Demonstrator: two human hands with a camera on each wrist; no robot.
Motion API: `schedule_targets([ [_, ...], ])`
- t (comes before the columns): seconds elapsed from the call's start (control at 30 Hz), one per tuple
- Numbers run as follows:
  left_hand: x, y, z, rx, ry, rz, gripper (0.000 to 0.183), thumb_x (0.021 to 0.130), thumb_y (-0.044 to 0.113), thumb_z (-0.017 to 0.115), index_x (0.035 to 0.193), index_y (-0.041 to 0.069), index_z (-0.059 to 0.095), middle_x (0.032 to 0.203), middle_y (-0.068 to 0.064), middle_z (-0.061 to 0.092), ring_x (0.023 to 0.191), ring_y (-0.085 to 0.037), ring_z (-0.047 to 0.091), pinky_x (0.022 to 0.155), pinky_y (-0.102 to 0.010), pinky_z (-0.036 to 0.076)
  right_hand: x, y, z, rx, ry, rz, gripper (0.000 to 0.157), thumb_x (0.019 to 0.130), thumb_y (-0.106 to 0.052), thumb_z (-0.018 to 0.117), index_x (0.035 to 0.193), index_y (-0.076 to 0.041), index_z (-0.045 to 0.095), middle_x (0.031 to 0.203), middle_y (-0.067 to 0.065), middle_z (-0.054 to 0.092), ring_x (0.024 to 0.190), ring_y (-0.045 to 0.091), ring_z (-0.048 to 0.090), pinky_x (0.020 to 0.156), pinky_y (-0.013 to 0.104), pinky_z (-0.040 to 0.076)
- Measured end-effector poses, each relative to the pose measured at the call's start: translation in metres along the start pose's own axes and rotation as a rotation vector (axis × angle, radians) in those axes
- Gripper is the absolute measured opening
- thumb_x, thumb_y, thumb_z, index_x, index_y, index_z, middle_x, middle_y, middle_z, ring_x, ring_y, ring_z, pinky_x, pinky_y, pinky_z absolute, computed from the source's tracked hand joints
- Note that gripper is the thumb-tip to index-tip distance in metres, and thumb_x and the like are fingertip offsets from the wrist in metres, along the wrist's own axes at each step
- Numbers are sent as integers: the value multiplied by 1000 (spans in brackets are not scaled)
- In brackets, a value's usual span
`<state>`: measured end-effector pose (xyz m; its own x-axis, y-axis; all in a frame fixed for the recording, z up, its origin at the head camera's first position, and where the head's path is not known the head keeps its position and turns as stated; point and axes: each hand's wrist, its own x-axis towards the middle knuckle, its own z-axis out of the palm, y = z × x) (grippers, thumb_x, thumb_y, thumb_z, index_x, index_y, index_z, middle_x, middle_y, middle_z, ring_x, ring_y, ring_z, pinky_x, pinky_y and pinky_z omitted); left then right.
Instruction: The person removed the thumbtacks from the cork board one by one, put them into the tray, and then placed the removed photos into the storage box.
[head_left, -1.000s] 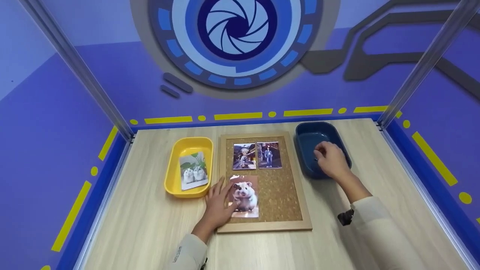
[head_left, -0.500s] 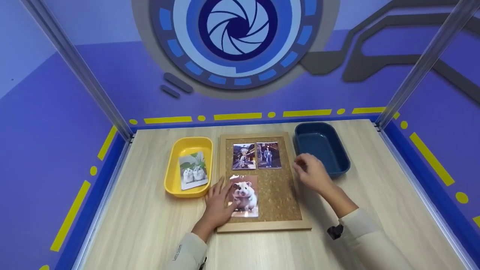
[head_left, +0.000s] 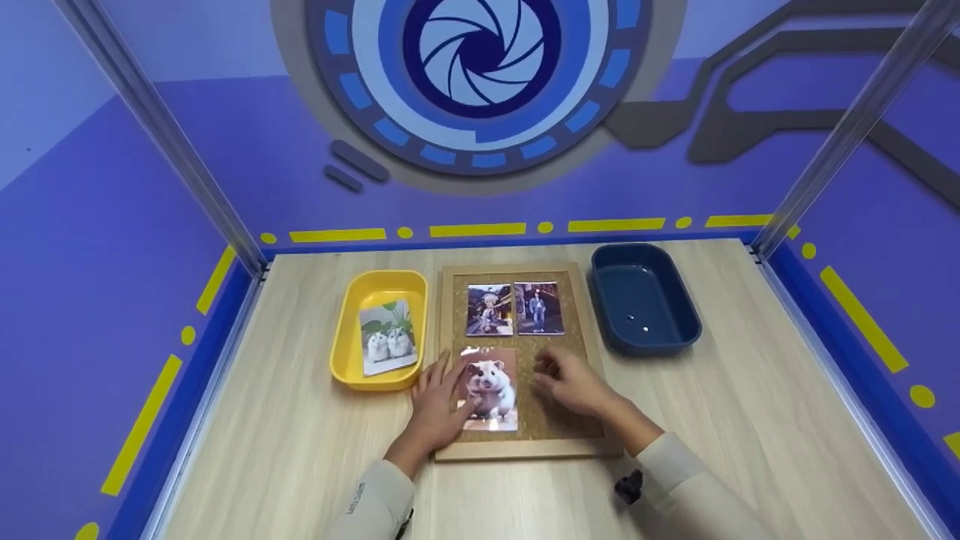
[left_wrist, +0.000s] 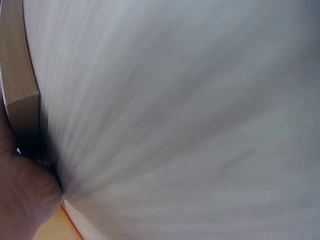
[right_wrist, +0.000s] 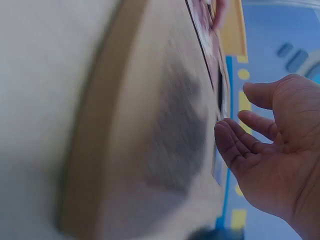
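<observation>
1. Your left hand, fingers spread, touches the hamster photo on the board; pushing sideways could slide it.
2. Your right hand, thumb and fingers apart (I see nothing held), could bump the photo by swinging left.

Corkboard, rectangular, framed in pale wood; lay flat. Hamster photo, glossy, portrait format, reddish-brown background; lay face up and right way round on the corkboard's near left part.

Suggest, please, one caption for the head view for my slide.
Left hand on a hamster photo, right hand over the corkboard, a yellow tray and a dark blue tray at its sides.
</observation>
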<state>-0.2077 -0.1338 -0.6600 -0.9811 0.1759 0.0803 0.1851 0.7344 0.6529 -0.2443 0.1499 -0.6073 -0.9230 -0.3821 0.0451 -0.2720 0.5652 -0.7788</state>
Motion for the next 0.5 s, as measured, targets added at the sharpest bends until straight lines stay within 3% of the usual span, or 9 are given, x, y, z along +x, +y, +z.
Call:
schedule_targets([
  [0.3,-1,-1,-1,0,4,12,75,95,39,74,163,22,45,178,-17,25,155,-48,31,118,-73,29,9,-11,35,88,0,-12,27,94,-2,74,117,8,64,106,23,66,95,25,61,83,28,52],
  [0.5,-1,-1,0,13,7,14,75,96,40,74,163,23,45,178,-17,25,155,-47,32,118,-74,29,11,-10,46,41,17,-12,36,86,4,77,120,6,67,107,21,61,93,23,55,81,25,46],
])
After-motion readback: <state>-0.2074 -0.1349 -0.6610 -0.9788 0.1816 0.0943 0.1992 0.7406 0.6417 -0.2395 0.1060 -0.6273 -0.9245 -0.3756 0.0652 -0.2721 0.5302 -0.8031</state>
